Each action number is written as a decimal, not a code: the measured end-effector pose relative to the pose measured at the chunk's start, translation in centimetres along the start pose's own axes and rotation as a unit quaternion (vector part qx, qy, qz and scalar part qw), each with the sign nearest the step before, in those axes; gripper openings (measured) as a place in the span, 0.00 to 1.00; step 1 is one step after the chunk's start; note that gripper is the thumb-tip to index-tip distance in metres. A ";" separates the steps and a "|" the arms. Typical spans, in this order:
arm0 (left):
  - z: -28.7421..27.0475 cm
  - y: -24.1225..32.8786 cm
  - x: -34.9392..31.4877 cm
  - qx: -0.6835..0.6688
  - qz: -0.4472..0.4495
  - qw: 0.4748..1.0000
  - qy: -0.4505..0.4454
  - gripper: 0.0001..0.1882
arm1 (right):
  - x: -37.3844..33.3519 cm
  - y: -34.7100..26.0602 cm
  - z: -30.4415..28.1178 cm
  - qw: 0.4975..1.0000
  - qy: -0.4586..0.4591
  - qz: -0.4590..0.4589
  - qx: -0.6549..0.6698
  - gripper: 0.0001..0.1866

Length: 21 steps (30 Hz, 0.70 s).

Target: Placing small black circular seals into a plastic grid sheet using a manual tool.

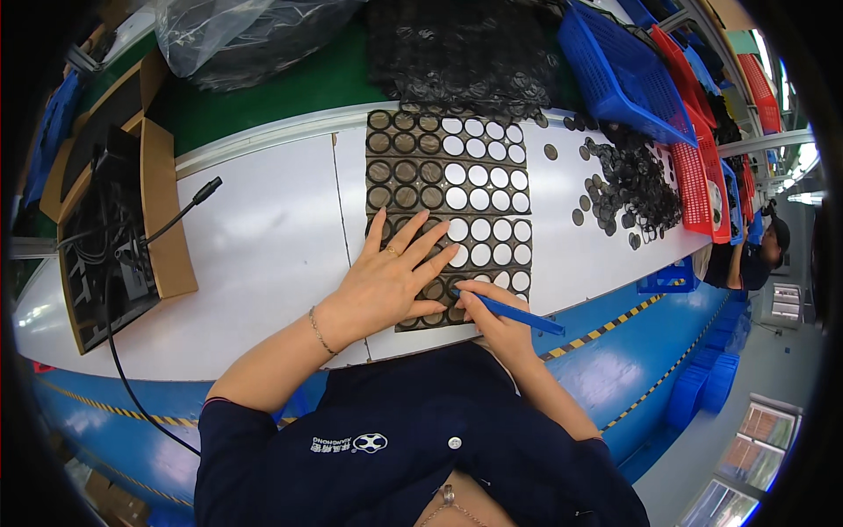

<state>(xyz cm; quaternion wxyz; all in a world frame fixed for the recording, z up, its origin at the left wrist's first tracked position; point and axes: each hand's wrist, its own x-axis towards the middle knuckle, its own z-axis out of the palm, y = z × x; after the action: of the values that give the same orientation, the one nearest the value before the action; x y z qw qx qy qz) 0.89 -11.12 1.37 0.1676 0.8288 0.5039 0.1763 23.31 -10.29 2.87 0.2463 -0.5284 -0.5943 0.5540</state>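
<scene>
A dark sheet of round rings [430, 193] lies on the white table in front of me. White discs [457, 230] fill rings on its right side, while those at the left show brown. My left hand [386, 279] is spread flat across the sheet's lower left part, fingers apart, holding nothing. Near the sheet's bottom edge, my right hand [497, 327] pinches a slim blue stick-like tool [522, 315]. The tool slants, its left end at a ring close to my left fingers. Whether it is tweezers or a one-piece stick, I cannot tell.
Loose dark discs [628, 189] are heaped on the table's right, beside red baskets [700, 180] and a blue basket [623, 75]. At left stands an open cardboard box [167, 206] with black cables. Clear plastic bags [241, 39] lie beyond. Another person [746, 256] is at far right.
</scene>
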 end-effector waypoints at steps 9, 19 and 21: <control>0.2 0.0 0.0 0.001 0.004 1.000 0.013 0.42 | 0.1 0.2 0.1 0.992 0.015 -0.094 -0.084 0.10; 0.1 0.2 0.0 0.004 0.001 1.000 0.008 0.42 | 5.0 -0.4 -8.4 0.724 0.341 -0.305 -0.516 0.11; -0.1 0.2 0.1 0.009 0.003 1.000 0.010 0.42 | 3.8 -0.2 -7.9 0.873 0.258 -0.232 -0.343 0.11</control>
<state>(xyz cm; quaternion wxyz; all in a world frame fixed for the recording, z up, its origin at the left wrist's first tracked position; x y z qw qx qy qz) 1.08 -11.16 1.57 0.1547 0.8300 0.5043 0.1811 28.97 -3.71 4.00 0.3155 -0.5506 -0.7681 0.0859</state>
